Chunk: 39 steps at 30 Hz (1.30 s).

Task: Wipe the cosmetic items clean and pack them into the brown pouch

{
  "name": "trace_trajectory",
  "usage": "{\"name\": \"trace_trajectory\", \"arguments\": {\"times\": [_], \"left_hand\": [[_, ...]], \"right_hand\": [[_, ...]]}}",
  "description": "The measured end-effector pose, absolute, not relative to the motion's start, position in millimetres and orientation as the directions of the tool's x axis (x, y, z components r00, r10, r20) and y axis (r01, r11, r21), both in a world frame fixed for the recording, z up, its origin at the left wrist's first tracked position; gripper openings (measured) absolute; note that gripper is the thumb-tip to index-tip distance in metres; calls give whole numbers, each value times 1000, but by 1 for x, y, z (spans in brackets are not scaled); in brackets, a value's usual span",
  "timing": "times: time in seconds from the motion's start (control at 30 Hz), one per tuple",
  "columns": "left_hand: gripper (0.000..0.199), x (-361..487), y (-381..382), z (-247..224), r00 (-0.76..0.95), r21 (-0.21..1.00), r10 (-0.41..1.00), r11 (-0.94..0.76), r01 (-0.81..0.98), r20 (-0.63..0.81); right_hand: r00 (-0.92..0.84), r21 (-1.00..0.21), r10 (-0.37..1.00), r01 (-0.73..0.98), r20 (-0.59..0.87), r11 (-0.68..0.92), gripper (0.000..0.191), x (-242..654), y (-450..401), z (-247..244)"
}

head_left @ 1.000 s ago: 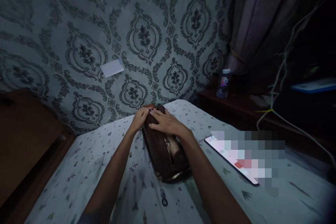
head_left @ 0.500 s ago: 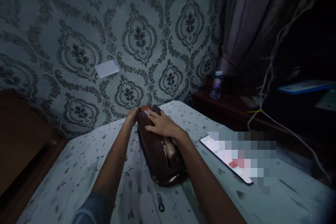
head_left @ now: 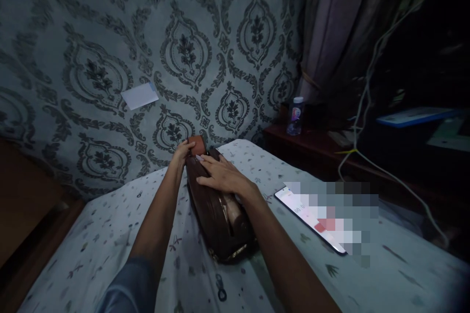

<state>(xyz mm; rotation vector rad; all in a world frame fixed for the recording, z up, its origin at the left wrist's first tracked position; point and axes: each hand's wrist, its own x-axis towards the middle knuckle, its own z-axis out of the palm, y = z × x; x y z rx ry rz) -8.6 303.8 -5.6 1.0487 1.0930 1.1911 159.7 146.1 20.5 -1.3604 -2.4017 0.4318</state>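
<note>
A dark brown leather bag [head_left: 205, 208] with brass zippers lies on the bed, its long side pointing away from me. At its far end, my left hand [head_left: 182, 151] pinches a flat, orange-brown, wallet-like piece [head_left: 197, 145] that sticks up above the bag; its lower part is hidden. My right hand [head_left: 223, 176] rests on the top of the bag with fingers stretched and spread. Near my right wrist, an unzipped pocket gapes, and a pale beige item [head_left: 232, 209] shows inside it.
The patterned bed sheet [head_left: 147, 225] meets a wallpapered wall bearing a white card [head_left: 140, 96]. To the right lies a lit phone [head_left: 306, 212], partly pixelated. Beyond are a dark red table [head_left: 279, 134] with a plastic bottle [head_left: 295, 117] and a hanging white cable [head_left: 398, 178].
My left hand has lifted the orange-brown piece higher out of the bag's far end. My right hand stays on the bag. The view has shifted slightly to the right.
</note>
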Motion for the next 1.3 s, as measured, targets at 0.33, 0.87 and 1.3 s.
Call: {"name": "trace_trajectory", "arguments": {"times": [0.33,0.87,1.3], "left_hand": [[41,-9,266,8,12,966,970,-242,-96,244],[26,5,228,-6,41,839,860,-507,199,509],[37,5,209,-13,145,675,782,-602,426,606]], "right_hand": [[-492,-435,857,745,153,505,69,159,150,17],[-505,-417,849,745,157,520,63,158,151,18],[-147,-627,933,705,328,331,107,158,159,5]]}}
